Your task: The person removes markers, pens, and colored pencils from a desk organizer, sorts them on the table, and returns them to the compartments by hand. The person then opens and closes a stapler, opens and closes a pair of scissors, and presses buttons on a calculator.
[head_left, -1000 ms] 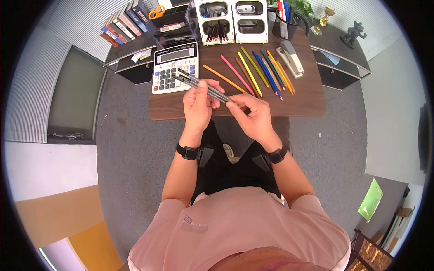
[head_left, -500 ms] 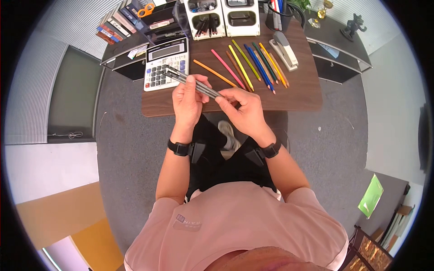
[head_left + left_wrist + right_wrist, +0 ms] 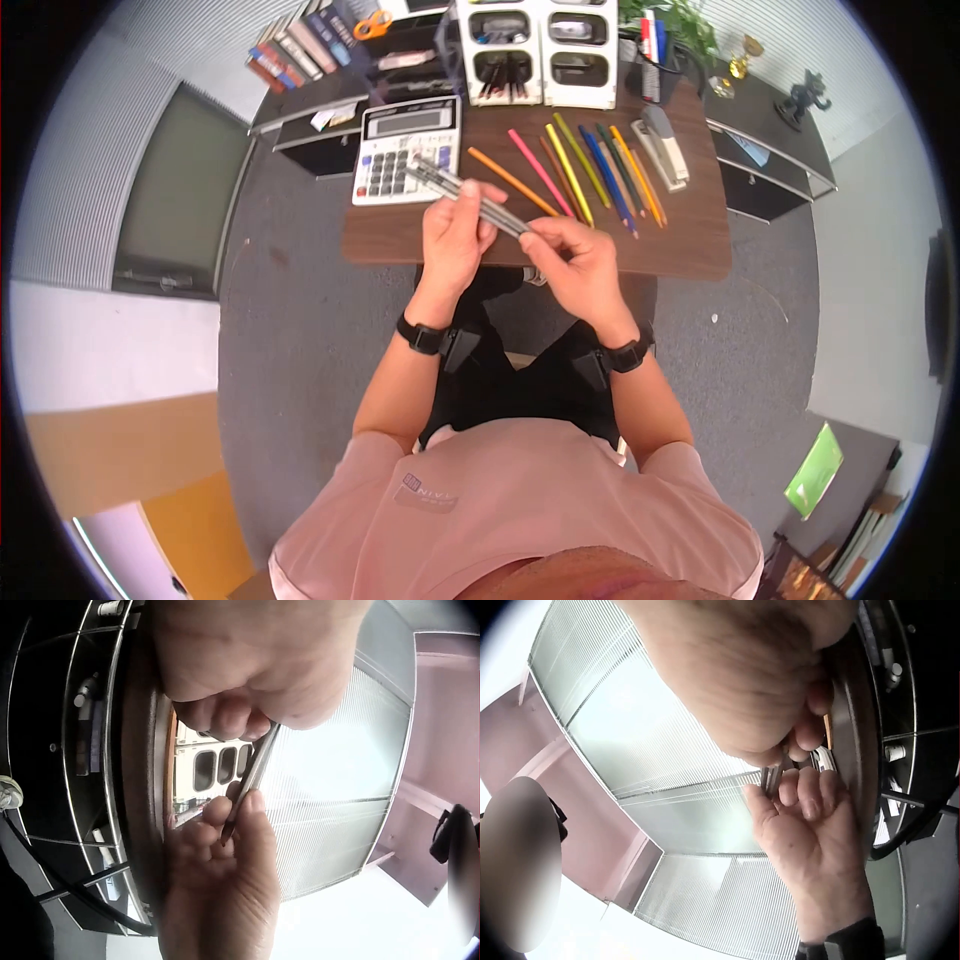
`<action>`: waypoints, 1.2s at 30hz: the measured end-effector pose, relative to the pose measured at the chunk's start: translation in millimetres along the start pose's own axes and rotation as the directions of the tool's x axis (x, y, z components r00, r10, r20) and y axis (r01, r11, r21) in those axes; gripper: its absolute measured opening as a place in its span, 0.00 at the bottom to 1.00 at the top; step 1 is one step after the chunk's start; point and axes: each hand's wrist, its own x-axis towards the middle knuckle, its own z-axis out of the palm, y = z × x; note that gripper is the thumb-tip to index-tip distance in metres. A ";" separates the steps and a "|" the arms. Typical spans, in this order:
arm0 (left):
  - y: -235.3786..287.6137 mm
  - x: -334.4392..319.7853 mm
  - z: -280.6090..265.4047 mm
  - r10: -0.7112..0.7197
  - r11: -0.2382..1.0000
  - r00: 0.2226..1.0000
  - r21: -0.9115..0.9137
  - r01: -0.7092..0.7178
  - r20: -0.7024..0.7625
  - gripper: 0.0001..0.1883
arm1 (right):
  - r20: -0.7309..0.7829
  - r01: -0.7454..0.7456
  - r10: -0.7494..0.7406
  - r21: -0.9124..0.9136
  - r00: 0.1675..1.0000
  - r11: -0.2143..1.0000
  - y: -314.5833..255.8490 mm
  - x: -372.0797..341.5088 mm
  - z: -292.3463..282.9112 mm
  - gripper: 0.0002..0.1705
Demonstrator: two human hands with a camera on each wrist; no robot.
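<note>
A small bundle of grey pencils (image 3: 500, 216) is held slantwise above the front of the desk, its far ends overlapping the calculator (image 3: 408, 150) in the head view. My left hand (image 3: 456, 238) grips the bundle near its middle, thumb on top. At the near end, my right hand (image 3: 580, 268) pinches the pencils between thumb and fingers. In the left wrist view, one pencil (image 3: 260, 763) spans the two hands, with its pointed tip by the right hand's fingers. Several coloured pencils (image 3: 570, 168) lie fanned out on the desk (image 3: 690, 240) beyond my right hand.
A stapler (image 3: 660, 150) sits to the right of the coloured pencils. Behind them stand a white organizer (image 3: 540, 92) with dark pencils in one compartment and a black mesh pen cup (image 3: 675, 82). Orange scissors (image 3: 373, 25) and a row of books (image 3: 305, 45) are at the back left.
The head view has swung left and then back right. Both hands keep hold of the grey pencils, whose position over the desk has hardly changed. The coloured pencils lie as before.
</note>
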 end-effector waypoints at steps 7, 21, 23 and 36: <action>16.4 -4.6 8.6 -0.026 0.998 0.998 0.054 0.029 -0.062 0.17 | -0.015 -0.098 0.101 0.125 0.995 0.987 -1.2 1.6 -3.7 0.11; 31.9 -9.1 7.1 -0.079 0.963 0.991 -0.250 0.103 0.105 0.17 | -0.082 -0.039 0.035 -0.047 0.996 0.998 -58.5 -3.7 -18.5 0.07; 29.8 -10.0 19.3 -0.090 0.934 0.990 -0.337 0.120 0.105 0.17 | -0.179 0.018 -0.020 -0.010 0.984 1.000 -60.4 -3.6 -16.9 0.10; 5.7 -12.7 46.7 -0.095 0.653 0.975 -0.727 0.212 0.200 0.18 | -0.237 0.093 -0.081 0.041 0.968 0.995 -75.1 13.7 3.0 0.18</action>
